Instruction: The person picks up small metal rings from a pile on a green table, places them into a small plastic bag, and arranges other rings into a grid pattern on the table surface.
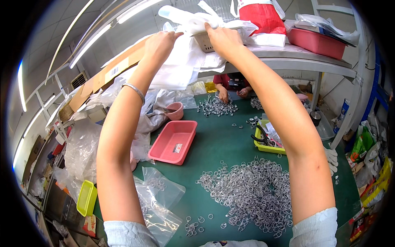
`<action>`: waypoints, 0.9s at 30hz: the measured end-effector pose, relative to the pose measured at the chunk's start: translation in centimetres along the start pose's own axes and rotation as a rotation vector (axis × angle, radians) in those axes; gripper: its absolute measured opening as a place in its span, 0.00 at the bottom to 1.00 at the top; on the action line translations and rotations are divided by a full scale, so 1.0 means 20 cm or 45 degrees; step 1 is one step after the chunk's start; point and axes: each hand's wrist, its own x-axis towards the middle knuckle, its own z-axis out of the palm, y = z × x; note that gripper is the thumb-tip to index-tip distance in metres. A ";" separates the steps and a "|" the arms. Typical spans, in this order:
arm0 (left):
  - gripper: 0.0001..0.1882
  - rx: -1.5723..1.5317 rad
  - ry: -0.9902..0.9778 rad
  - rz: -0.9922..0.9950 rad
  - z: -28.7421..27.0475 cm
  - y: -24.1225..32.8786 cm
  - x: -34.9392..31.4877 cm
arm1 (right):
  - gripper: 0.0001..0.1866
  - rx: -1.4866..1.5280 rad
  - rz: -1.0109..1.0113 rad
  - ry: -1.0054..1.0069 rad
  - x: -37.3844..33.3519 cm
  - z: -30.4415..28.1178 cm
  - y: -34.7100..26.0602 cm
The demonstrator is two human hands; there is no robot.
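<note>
Both my arms reach up to the raised shelf at the far side. My left hand (161, 44) is closed beside white plastic sheets (177, 68), its index finger stretched to the right; what lies in its curled fingers is hidden. My right hand (225, 41) is closed at the beige perforated basket (204, 42), its thumb over the white plastic bag (193, 21) heaped on top; its other fingers are hidden. Below, a large pile of small silvery metal rings (257, 193) lies on the green table (214, 144), near a clear plastic bag (164, 189) with some rings inside.
An empty pink tray (173, 142), a pink cup (174, 111) and a lime-green tray with pliers (267, 138) stand on the table. Under the shelf edge (304, 61), another person's hands (223, 94) work at a second metal pile (216, 106). A red basin (317, 43) sits on the shelf.
</note>
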 end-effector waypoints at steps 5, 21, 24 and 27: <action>0.23 -0.283 0.035 -0.260 0.02 -0.11 -0.01 | 0.24 -0.036 -0.017 -0.051 -0.01 -0.04 -0.02; 0.17 -0.923 0.081 -0.631 -0.04 -0.15 0.02 | 0.13 0.295 -0.194 0.372 0.01 -0.08 -0.39; 0.15 -0.893 0.029 -0.695 -0.11 -0.12 -0.01 | 0.13 0.305 -0.277 0.256 0.00 -0.05 -0.42; 0.24 -0.777 0.092 -0.679 -0.13 -0.08 -0.02 | 0.08 0.175 -0.243 0.145 0.03 -0.04 -0.43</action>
